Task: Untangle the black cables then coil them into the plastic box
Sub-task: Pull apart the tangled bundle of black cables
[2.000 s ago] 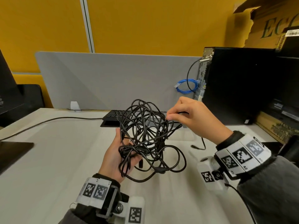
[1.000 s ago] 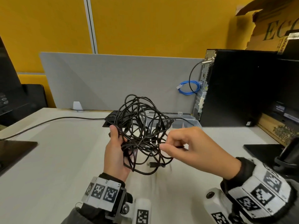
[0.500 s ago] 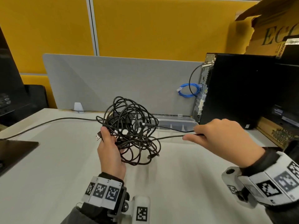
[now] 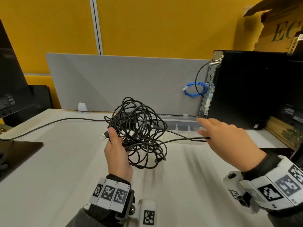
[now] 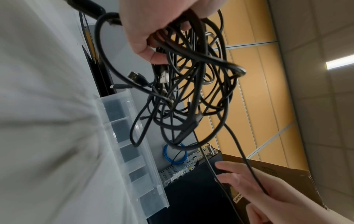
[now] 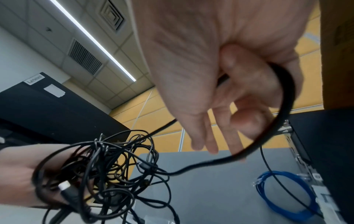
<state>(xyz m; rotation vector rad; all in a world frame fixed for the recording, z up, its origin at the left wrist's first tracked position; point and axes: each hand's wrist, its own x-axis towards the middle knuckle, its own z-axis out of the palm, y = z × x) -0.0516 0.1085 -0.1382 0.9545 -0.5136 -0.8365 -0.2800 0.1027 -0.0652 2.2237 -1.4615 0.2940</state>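
Observation:
A tangle of black cables [image 4: 141,128] hangs above the white table, in front of the clear plastic box [image 4: 180,122]. My left hand [image 4: 117,149] grips the tangle's left side, and a USB plug [image 4: 104,137] sticks out beside the thumb. My right hand [image 4: 226,141] is off to the right by the box, holding one strand [image 4: 185,139] drawn taut from the tangle. In the right wrist view the strand [image 6: 210,162] loops round the thumb [image 6: 249,121], with the other fingers stretched out. The left wrist view shows the tangle [image 5: 191,91] over the divided box [image 5: 134,151].
A black computer tower [image 4: 254,89] with a blue network cable [image 4: 195,89] stands right of the box. A grey partition [image 4: 123,82] closes the back. A monitor [image 4: 9,79] and its base [image 4: 16,149] are at the left, and another black cable [image 4: 49,123] crosses the table.
My right hand pinched a strand at the tangle and drew it out to the right toward the box. My left hand shifted the tangle slightly left and up.

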